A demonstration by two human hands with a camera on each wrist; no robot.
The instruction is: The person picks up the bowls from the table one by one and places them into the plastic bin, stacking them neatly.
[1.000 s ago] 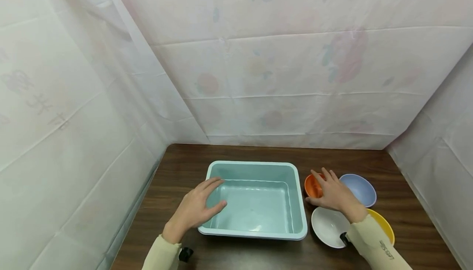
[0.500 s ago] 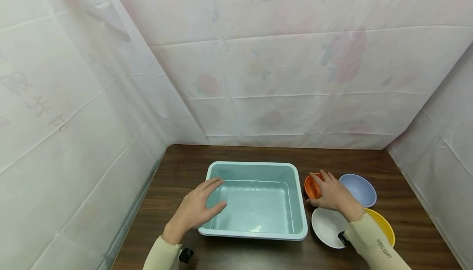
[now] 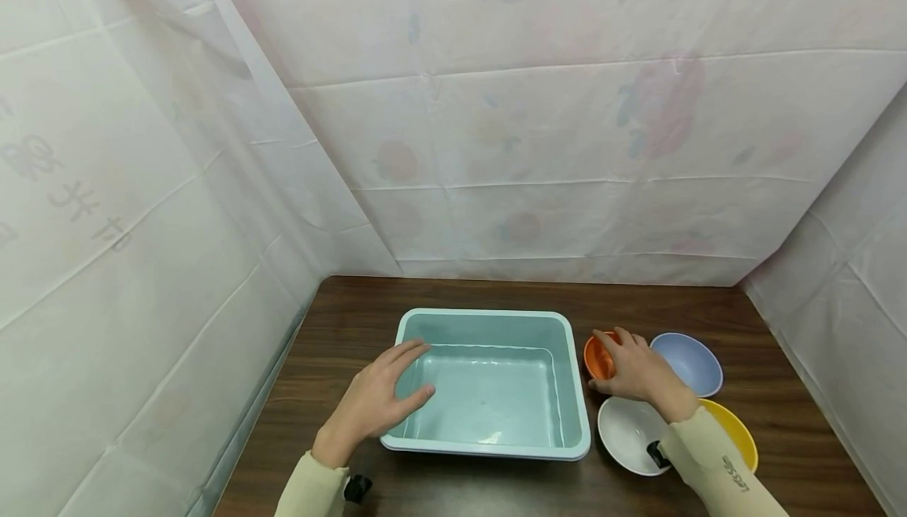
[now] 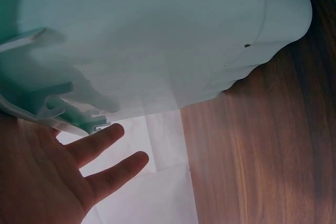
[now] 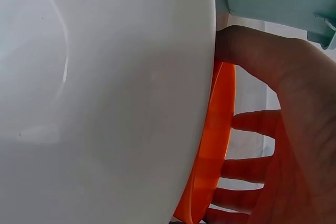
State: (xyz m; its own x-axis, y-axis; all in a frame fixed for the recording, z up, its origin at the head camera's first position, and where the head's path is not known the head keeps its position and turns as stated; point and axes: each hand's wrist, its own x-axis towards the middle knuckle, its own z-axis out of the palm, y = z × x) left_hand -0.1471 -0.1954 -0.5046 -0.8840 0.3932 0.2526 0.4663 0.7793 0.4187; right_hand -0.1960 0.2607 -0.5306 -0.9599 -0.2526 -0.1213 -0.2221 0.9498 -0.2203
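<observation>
My right hand reaches over a small orange bowl, thumb at its near edge and fingers spread across to its far rim. In the right wrist view the fingers meet the orange bowl's side, while the white bowl fills the foreground and hides the thumb tip. At the left rim of a pale green basin is my left hand, thumb and fingers apart and holding nothing. The left wrist view shows its fingers beside the basin's outer wall.
Right of the basin, a white bowl, a periwinkle blue bowl and a yellow bowl sit close round the orange one. My right sleeve partly covers the yellow bowl. White printed sheets hang behind the dark wooden table.
My right hand has settled slightly lower over the orange bowl, its fingers drawing in toward the rim. The left hand, the basin and the other bowls stay in place.
</observation>
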